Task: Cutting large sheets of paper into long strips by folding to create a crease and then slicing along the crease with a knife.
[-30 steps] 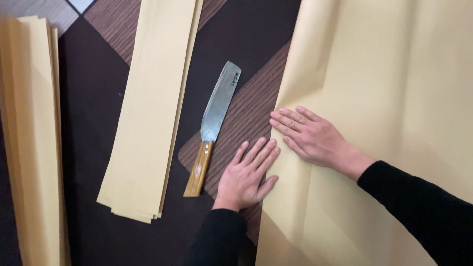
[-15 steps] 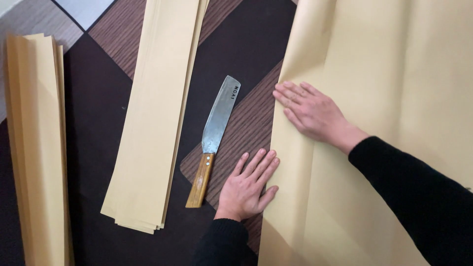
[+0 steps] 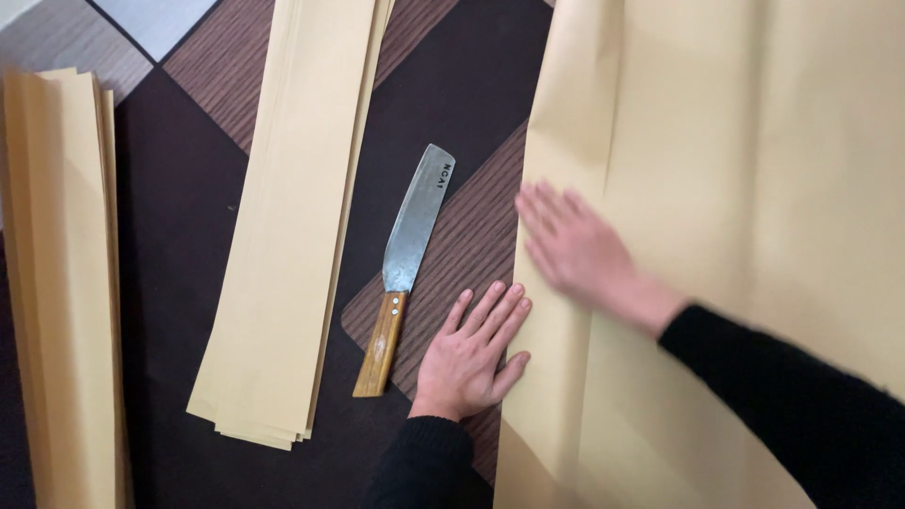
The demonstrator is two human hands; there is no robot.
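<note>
Head view, looking down: left hand (image 3: 468, 353) lies flat, fingers spread slightly apart, palm down on the dark brown wood-grain floor tile, fingertips just touching the left folded edge of the large tan kraft paper sheet (image 3: 735, 188). It grips nothing. Right hand (image 3: 575, 250), motion-blurred, is also flat and open, fingers together, pressing on the sheet near the same left edge, black sleeve (image 3: 792, 396) running off lower right. It holds nothing either; it only bears down on the paper.

Judgement on the step: looks like smoothing or creasing the folded left margin of the sheet. To do it well the left hand should pin the edge so the paper cannot creep, while the right palm slides along the fold with even pressure, keeping the doubled edges aligned. A skewed press would likely set a crooked crease.

Just left of the left hand, close but apart, lies a broad steel cleaver with a wooden handle (image 3: 405, 273), untouched, blade pointing away from the person. Care needed: the thumb side of the left hand is near the handle. Further left, a stack of long narrow tan paper strips (image 3: 292, 217) lies on the floor, and at the far left edge another pile of tan paper (image 3: 57, 283).
</note>
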